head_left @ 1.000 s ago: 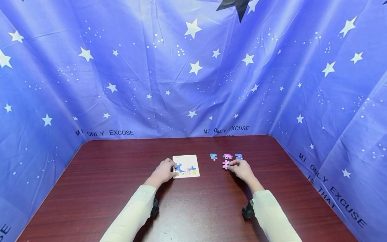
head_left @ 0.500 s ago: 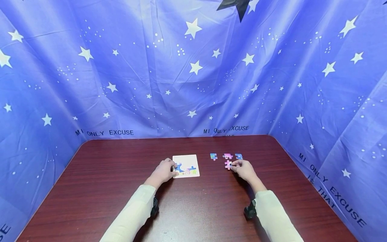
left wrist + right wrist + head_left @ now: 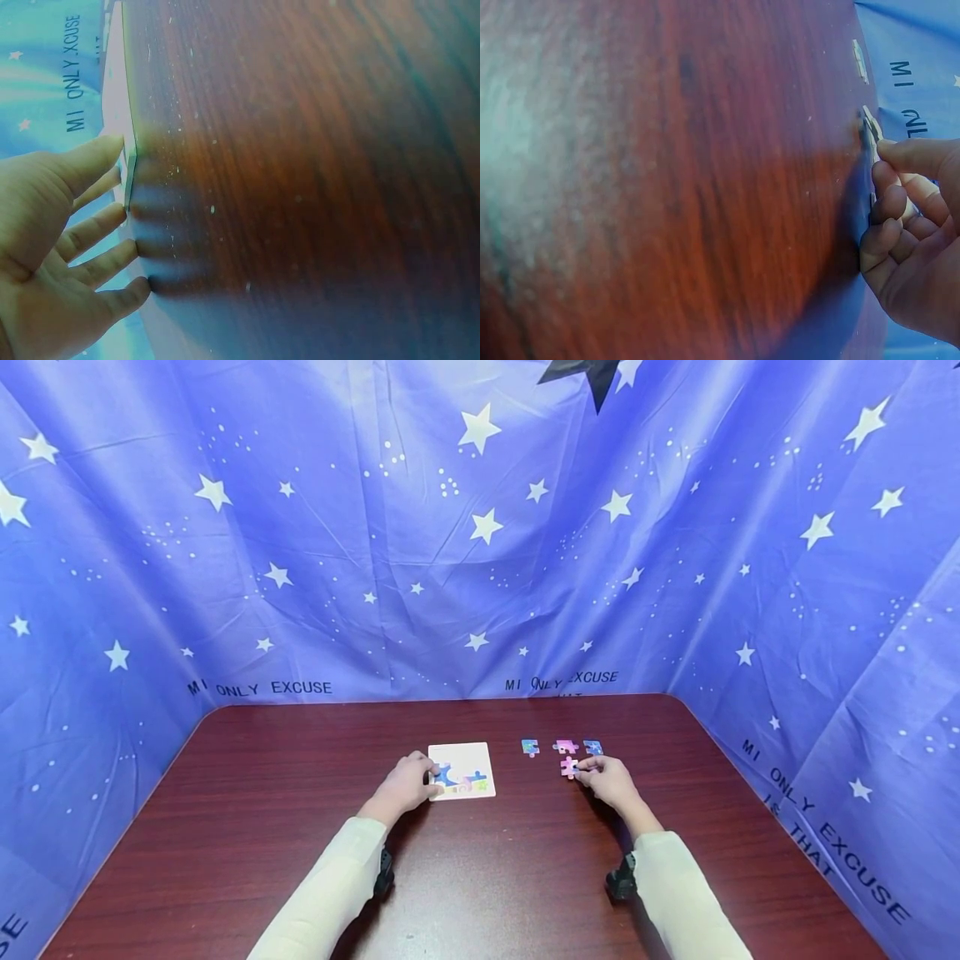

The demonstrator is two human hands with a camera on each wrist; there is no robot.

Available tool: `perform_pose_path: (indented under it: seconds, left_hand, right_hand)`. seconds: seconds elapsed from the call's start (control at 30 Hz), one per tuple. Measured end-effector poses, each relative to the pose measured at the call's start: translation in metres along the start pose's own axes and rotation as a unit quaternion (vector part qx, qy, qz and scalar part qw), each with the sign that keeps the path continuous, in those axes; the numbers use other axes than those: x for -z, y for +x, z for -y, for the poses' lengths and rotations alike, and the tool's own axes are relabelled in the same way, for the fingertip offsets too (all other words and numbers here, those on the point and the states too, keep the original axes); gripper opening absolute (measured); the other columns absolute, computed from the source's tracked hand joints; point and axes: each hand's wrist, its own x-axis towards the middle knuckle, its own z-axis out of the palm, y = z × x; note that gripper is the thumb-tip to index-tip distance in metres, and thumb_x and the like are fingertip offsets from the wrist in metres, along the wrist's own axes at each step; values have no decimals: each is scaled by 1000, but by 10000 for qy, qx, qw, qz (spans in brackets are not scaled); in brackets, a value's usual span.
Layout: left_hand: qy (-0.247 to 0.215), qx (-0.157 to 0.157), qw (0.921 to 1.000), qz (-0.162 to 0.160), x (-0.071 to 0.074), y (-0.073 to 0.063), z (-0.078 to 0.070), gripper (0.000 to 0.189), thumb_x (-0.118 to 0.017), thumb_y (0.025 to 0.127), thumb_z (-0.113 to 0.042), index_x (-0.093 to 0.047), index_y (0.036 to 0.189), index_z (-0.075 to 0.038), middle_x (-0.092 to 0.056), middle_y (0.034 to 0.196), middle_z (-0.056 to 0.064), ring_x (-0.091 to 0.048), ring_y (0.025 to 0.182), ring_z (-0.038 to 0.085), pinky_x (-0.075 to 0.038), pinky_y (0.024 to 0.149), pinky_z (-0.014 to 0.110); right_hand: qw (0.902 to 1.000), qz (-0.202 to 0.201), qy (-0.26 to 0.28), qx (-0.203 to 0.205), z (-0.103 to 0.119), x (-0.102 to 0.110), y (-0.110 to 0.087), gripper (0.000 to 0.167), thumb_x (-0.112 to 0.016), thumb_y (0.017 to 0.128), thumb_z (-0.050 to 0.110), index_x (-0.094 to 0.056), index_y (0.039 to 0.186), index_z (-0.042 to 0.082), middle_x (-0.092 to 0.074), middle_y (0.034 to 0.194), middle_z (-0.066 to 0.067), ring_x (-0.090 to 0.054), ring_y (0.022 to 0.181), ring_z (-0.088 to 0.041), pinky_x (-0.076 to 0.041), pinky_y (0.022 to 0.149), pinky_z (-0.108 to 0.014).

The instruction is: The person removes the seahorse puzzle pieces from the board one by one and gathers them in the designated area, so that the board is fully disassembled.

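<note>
In the head view a white jigsaw board [image 3: 459, 755] lies on the table, partly filled with blue, pink and yellow pieces along its lower half. My left hand [image 3: 406, 783] holds the board by its left edge, thumb near the front corner; in the left wrist view the thumb [image 3: 97, 161] reaches the board's edge and the other fingers are spread beside it. To the right, my right hand [image 3: 606, 781] pinches a pink jigsaw piece [image 3: 567, 767] between thumb and fingertips, close over the table. The fingertips hide the piece's right side.
Behind the held piece lie a pink jigsaw piece [image 3: 566, 747] and a blue one [image 3: 593, 747]. Another blue-green piece [image 3: 530, 747] lies further left, between them and the board. A blue starry curtain [image 3: 420, 568] rises along the dark red table's [image 3: 480, 877] back and sides.
My right hand has shifted slightly to the right with the pink jigsaw piece. My left hand and the board have stayed where they were.
</note>
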Motion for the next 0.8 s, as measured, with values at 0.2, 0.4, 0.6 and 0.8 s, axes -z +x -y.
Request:
perform_pose_path:
  seconds: [0.2, 0.4, 0.6, 0.8]
  left_hand:
    - [21, 0, 10000, -6, 2, -1, -2, 23, -70, 83, -20, -66, 102, -8, -56, 115, 12, -51, 110, 32, -42, 97, 43]
    - [27, -11, 10000, 9, 2, -1, -2, 23, -69, 83, -20, -66, 102, -8, -55, 116, 12, -51, 111, 33, -42, 97, 44]
    - [11, -1, 10000, 36, 1, -1, -2, 23, -69, 83, -20, -66, 102, -8, -55, 116, 12, -51, 111, 32, -43, 96, 44]
    - [-14, -10, 10000, 2, 2, 0, -2, 23, -70, 83, -20, -66, 102, -8, -56, 115, 11, -51, 110, 32, -43, 96, 43]
  right_hand:
    - [10000, 13, 56, 11, -1, 0, 2, 22, -63, 82, 10, -64, 99, -5, -57, 63, 3, -47, 49, -10, -42, 48, -24]
    - [9999, 7, 126, -40, -2, 0, 3, 22, -63, 82, 10, -64, 99, -5, -58, 64, 3, -48, 51, -11, -42, 49, -25]
    - [9999, 28, 133, -97, -4, 0, 3, 21, -63, 83, 9, -63, 99, -5, -56, 62, 4, -46, 50, -9, -41, 48, -24]
    - [9997, -8, 169, -153, -3, 0, 4, 21, -62, 84, 9, -63, 100, -5, -55, 62, 4, -45, 49, -9, -39, 48, -24]
